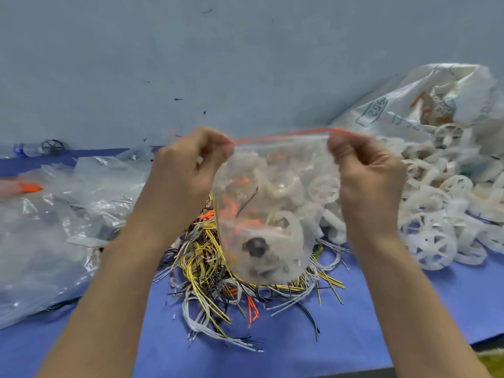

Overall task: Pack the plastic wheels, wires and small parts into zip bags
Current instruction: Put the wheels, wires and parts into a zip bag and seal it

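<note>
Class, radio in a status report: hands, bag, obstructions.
Left hand, right hand pinching top corners of zip bag. Bag holds wheel, orange wires, held over wire pile. Nothing blocking.

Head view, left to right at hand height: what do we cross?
Pile of clear bags → left hand → zip bag, pinched at its top by both hands → right hand → heap of white wheels. Wire pile omitted: below the bag.

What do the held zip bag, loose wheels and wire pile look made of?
The zip bag: thin clear plastic film, glossy, contents show through, red seal strip.
The wheels: white moulded plastic, probably matte.
The wires: coloured plastic-looking insulation; the core is too small to tell.
</note>
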{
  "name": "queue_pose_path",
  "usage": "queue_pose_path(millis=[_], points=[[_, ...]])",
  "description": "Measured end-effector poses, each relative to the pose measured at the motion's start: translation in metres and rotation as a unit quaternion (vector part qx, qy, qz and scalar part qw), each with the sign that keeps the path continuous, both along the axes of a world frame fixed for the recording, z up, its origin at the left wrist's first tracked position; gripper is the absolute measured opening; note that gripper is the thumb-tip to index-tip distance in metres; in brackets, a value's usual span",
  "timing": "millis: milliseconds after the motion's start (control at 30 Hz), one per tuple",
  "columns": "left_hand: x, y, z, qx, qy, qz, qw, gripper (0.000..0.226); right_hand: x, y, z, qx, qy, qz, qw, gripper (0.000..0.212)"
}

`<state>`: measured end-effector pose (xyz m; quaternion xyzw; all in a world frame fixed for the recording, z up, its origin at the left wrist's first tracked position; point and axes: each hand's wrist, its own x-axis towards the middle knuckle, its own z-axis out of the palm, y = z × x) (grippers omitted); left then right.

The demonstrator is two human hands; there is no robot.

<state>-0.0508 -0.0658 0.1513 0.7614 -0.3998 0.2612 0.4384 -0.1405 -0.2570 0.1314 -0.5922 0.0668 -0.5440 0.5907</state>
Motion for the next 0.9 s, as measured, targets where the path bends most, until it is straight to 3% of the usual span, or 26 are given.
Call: queue_pose_path(millis=[167,333,600,900], points=[[0.006,0.021,-0.007,-0.012,-0.004,-0.004,1.0,0.011,0.019,0.008,-0.012,0.018,-0.011,0.039,0.999,0.008],[0.025,0.03,-0.034,-0.011,0.091,-0.022,0.996,0.03,0.03,0.011,-0.042,0.08,0.1,0.096,0.987,0.02],[0.041,0.033,-0.049,-0.105,0.239,-0.058,0.963,0.007,0.028,0.01,-0.042,0.111,0.067,0.113,0.985,0.012],[0.041,0.028,-0.054,-0.122,0.26,-0.055,0.956,0.014,0.022,0.006,-0.051,0.113,0.106,0.13,0.979,0.016]])
